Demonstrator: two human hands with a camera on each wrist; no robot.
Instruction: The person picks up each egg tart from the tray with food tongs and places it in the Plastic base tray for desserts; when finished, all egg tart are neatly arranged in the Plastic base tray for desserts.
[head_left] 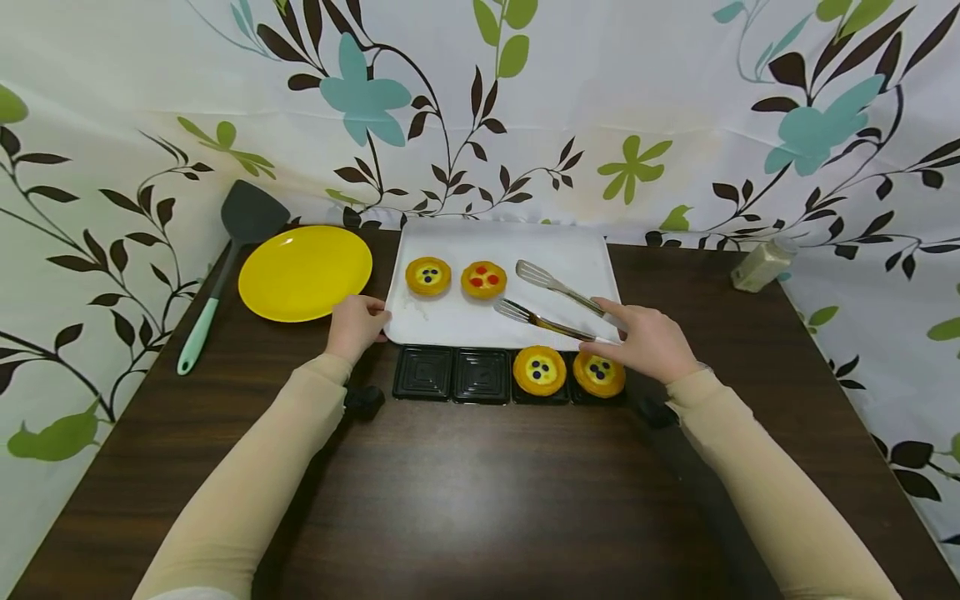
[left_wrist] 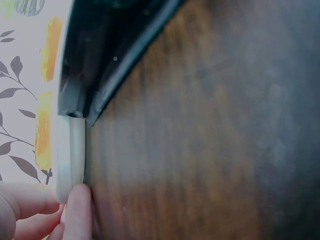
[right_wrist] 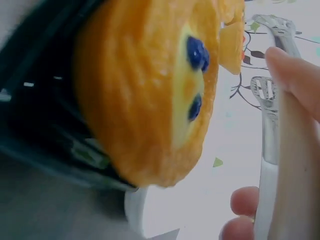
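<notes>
My right hand (head_left: 647, 340) grips a pair of metal tongs (head_left: 551, 327) by the handles. Their slotted tips stand apart over the right half of a white tray (head_left: 450, 327). My left hand (head_left: 356, 327) pinches the tray's left edge near its front corner; in the left wrist view, fingers (left_wrist: 79, 212) lie against the rim. On the tray sit a tart with blue dots (head_left: 428, 277) and, left of the tongs, a tart with red pieces (head_left: 483, 280). Two blue-dotted tarts (head_left: 539, 371) fill the right compartments of a black container (head_left: 482, 375) along the tray's front edge.
Left of the tray lies a yellow plate (head_left: 303, 279). A spatula (head_left: 201, 329) with a mint handle leans over the table's left edge. At the back right stands a seasoning jar (head_left: 761, 265). A leaf-patterned cloth (head_left: 570, 108) hangs behind the dark wooden table (head_left: 465, 500).
</notes>
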